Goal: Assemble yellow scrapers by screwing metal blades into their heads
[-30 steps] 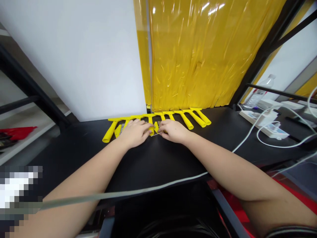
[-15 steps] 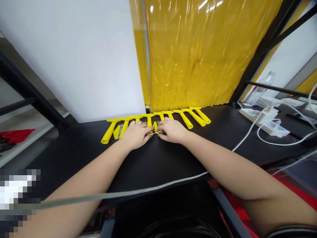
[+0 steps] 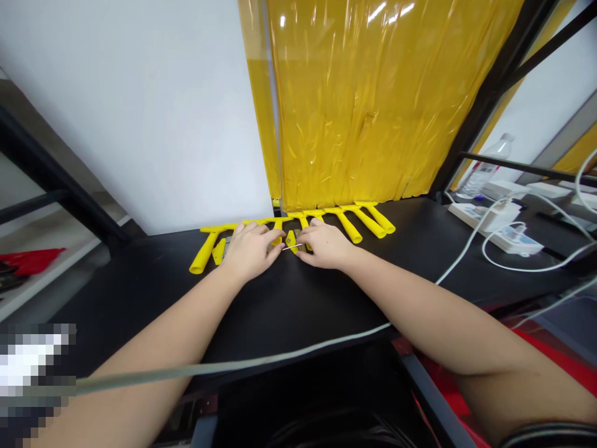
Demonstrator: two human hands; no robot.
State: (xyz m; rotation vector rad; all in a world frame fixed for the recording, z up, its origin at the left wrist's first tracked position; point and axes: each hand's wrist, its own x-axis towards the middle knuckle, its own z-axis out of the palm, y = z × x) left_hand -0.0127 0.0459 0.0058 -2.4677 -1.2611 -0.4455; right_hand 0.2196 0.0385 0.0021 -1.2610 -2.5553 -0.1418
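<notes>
Right hand (image 3: 324, 244) pinches a thin rod (image 3: 290, 247) at the near end of the small yellow piece (image 3: 291, 238); left hand (image 3: 248, 252) at the rod's other end, grip unclear; level, steady handling should help.

A thin silvery rod (image 3: 292, 247) is slanting slightly; just beyond the rod, a small yellow plate (image 3: 291, 239) (dark-spotted) is lying, and yellow T-shaped handles (image 3: 349, 226) are forming a row.
</notes>
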